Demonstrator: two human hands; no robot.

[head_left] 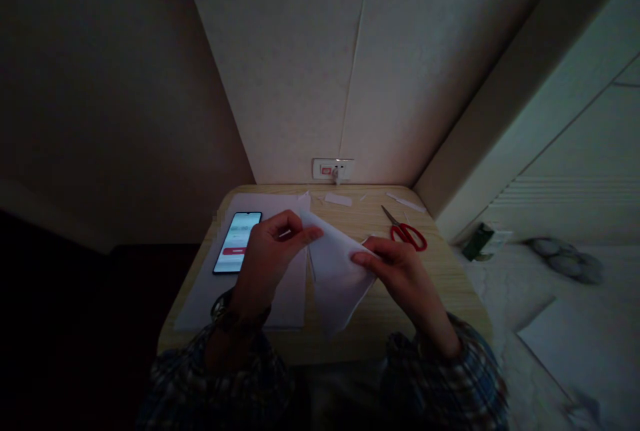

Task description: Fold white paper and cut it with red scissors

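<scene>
Wooden table (440, 284) | folded paper (335, 271) pinched between left hand (267, 261), right hand (400, 274)

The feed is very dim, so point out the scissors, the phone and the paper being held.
scissors (406, 233): head view, on the red handles.
phone (237, 241): head view, middle of the lit screen.
held paper (336, 276): head view, centre of the white sheet.

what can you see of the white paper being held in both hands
The white paper is a thin, plain sheet, bent into a rough kite shape with a crease near its left edge. It hangs tilted just over the wooden table, its lower tip pointing toward the person. The left hand pinches its upper corner; the right hand grips its right edge.
</scene>
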